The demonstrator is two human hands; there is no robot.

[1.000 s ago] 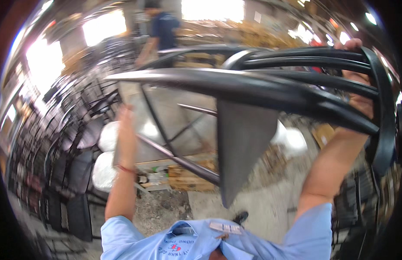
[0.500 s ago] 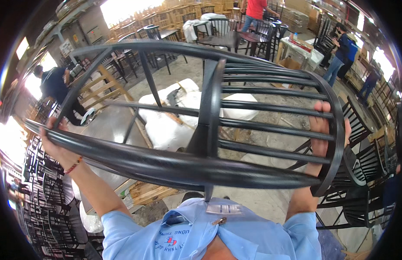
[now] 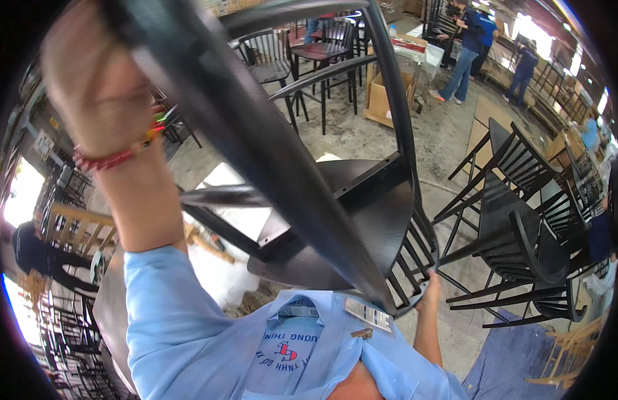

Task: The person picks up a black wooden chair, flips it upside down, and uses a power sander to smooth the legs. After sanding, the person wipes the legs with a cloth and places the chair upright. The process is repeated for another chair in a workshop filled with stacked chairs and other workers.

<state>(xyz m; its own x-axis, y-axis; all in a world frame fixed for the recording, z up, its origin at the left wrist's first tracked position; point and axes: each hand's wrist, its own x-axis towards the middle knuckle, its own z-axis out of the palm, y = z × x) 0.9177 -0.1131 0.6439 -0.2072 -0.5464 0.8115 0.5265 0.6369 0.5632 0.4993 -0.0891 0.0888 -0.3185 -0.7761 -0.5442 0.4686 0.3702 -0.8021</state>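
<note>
Holding chair [image 3: 379, 213], left hand [image 3: 99, 83] high, right hand [image 3: 430, 292] low

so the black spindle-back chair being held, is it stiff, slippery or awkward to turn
The black spindle-back chair is probably stiff, since crossbars brace its legs. Its smooth, shiny finish may be slightly slippery. Its long legs, reaching well past the seat, could make turning awkward.
</note>
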